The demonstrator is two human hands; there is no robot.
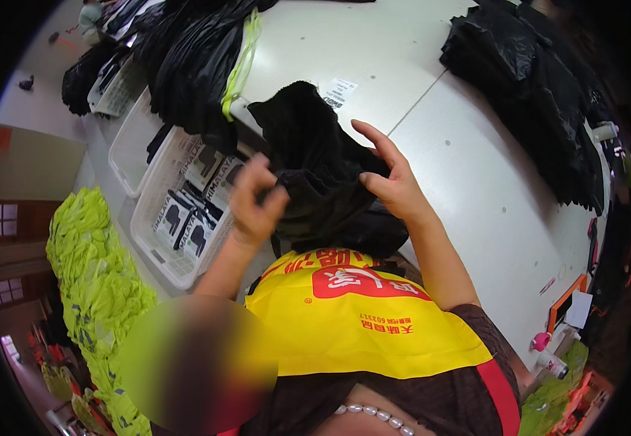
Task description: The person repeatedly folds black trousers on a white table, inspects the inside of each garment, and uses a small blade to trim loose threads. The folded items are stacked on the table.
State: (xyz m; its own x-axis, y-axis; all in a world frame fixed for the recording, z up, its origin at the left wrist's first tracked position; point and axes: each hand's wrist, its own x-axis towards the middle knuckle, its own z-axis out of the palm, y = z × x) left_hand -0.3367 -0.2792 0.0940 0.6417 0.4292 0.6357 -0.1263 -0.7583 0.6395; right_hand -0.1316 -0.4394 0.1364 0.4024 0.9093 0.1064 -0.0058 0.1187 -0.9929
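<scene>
A black garment (314, 167) lies bunched at the near edge of the white table (475, 182), right in front of my yellow apron (344, 320). My left hand (256, 200) pinches a fold on the garment's left side. On its right side, my right hand (392, 178) grips the fabric between thumb and fingers, with the index finger stretched out over it. A white paper label (339, 93) lies just behind the garment.
Piles of black garments (541, 87) cover the table's far right and the far left (192, 65). White plastic baskets (177, 211) with packaged items stand to my left. A heap of neon-yellow fabric (94, 276) lies at lower left. Small pink and orange items (559, 320) sit lower right.
</scene>
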